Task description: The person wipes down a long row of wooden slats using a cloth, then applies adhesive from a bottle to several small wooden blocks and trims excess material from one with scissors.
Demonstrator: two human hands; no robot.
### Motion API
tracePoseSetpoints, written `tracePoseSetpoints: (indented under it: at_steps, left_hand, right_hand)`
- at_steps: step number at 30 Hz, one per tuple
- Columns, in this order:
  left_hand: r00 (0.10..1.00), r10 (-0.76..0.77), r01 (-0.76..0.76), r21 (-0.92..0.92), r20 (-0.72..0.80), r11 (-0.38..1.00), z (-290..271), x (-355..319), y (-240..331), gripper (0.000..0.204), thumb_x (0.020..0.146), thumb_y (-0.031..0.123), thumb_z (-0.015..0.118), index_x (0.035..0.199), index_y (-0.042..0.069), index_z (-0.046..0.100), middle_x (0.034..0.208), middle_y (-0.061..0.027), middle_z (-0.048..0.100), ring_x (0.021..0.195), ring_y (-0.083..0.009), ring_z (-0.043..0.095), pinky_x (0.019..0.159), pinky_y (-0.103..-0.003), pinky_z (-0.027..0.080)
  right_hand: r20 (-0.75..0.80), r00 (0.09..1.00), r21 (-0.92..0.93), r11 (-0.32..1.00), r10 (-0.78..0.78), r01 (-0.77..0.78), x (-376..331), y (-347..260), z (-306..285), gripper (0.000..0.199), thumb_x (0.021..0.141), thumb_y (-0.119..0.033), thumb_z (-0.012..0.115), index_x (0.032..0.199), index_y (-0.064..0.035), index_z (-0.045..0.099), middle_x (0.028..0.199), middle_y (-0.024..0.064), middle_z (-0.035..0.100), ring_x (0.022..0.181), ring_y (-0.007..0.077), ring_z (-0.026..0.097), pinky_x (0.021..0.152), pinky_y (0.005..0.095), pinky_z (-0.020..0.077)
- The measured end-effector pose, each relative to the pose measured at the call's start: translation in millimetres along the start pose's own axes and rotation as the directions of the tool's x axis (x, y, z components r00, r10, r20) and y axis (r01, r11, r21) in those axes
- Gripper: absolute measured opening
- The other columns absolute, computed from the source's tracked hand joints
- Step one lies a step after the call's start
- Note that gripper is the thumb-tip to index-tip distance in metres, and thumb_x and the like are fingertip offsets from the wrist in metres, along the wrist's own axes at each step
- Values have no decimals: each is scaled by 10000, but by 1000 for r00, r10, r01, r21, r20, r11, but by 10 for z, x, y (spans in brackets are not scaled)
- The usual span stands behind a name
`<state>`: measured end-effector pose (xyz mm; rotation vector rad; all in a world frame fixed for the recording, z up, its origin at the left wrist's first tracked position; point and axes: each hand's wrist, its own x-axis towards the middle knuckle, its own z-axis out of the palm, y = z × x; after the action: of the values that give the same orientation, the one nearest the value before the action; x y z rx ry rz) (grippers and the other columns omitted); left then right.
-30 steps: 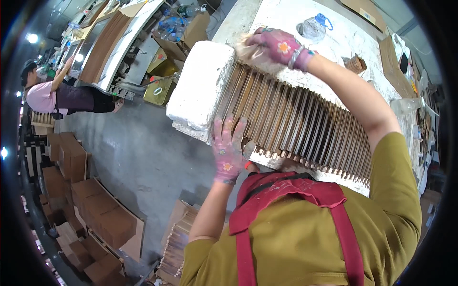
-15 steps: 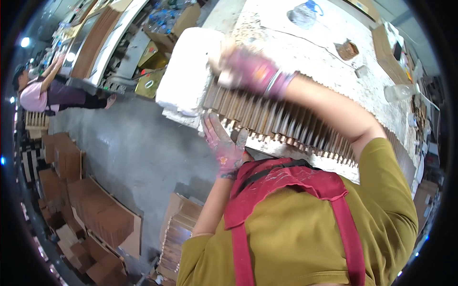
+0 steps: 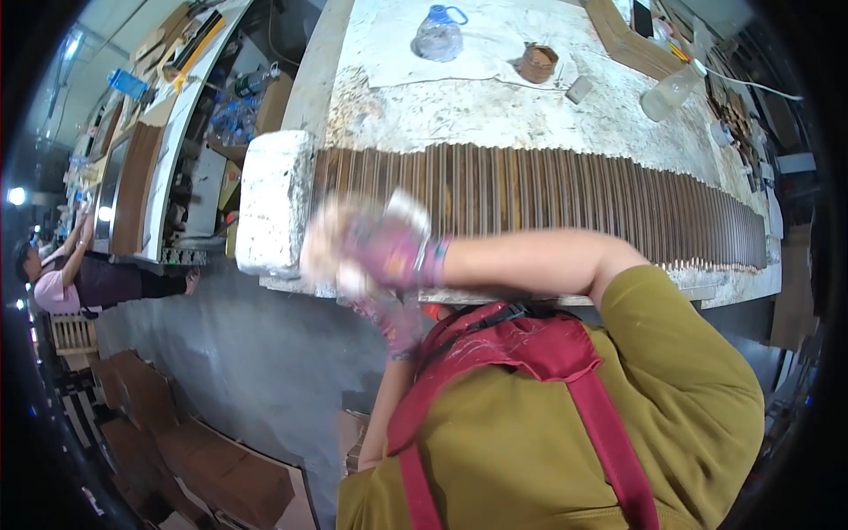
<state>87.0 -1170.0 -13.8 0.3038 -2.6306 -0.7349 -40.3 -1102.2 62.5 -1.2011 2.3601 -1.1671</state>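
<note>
A long row of brown grooved strips lies side by side across the white, stained worktable. Over the near left end of the row, my right hand, in a purple-pink patterned glove, is smeared by motion. It is closed round a whitish, cloth-like wad, whose exact kind is too blurred to tell. Just below it, at the table's near edge, my left hand wears a similar glove. The right hand covers its fingers. A white, wrapped-looking block stands against the row's left end.
A clear jug with a blue handle, a brown cup-like container and a small grey block stand behind the row. A clear bottle lies farther right. Another person works at the far left. Stacked brown boards stand at lower left.
My right hand has swept from the strips' far edge to their near edge, with the wad. It now hides the left hand's fingers, which were spread before. The view has turned.
</note>
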Motion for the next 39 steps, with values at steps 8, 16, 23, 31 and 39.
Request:
tracePoseSetpoints:
  at_steps: [8, 16, 23, 31, 39]
  left_hand:
    - [953, -251, 107, -589, -168, 801, 178, -381, 117, 884, 871, 439, 627, 1497, 44, 143, 1538, -184, 148, 1423, -331, 159, 1137, -446, 193]
    - [981, -160, 157, -41, -107, 987, 491, -383, 580, 923, 847, 397, 633, 1459, -42, 99, 1526, -220, 108, 1394, -337, 124, 1137, -431, 130]
    - [795, -460, 604, 446, -396, 660, 513, -22, 1311, 566, 905, 313, 535, 1350, -5, 392, 1388, -205, 364, 1192, -306, 397, 1029, -457, 326]
    - [977, -136, 140, 14, -161, 990, 900, -799, 609, 833, 899, 384, 569, 1484, -12, 127, 1521, -210, 210, 1416, -346, 169, 1157, -465, 144]
    - [959, 267, -272, -53, -93, 961, 409, -707, 986, 773, 875, 432, 579, 1443, -5, 290, 1474, -247, 289, 1369, -429, 248, 1117, -561, 190]
  right_hand:
    - [127, 986, 461, 874, 108, -155, -404, -394, -1277, 418, 903, -42, 434, 1316, -66, 493, 1046, 138, 648, 923, 252, 665, 798, 333, 568]
    - [-101, 976, -570, 815, -195, 104, -830, 346, -115, 306, 806, -165, 621, 1094, -88, 557, 1035, 178, 581, 967, 297, 617, 761, 404, 518]
    - [-95, 910, 91, 906, -404, 412, -1010, 289, -913, 349, 894, -177, 496, 1223, -85, 570, 1098, 132, 611, 1026, 277, 607, 903, 378, 496]
    - [190, 909, 161, 925, -370, 343, -1358, 175, -224, 395, 876, -103, 506, 1269, -134, 540, 1001, 153, 649, 927, 266, 652, 749, 387, 531]
    - [-338, 941, -325, 942, -31, -86, -1365, 496, -1611, 371, 839, -106, 538, 1204, -52, 570, 1069, 197, 621, 935, 298, 624, 831, 379, 516]
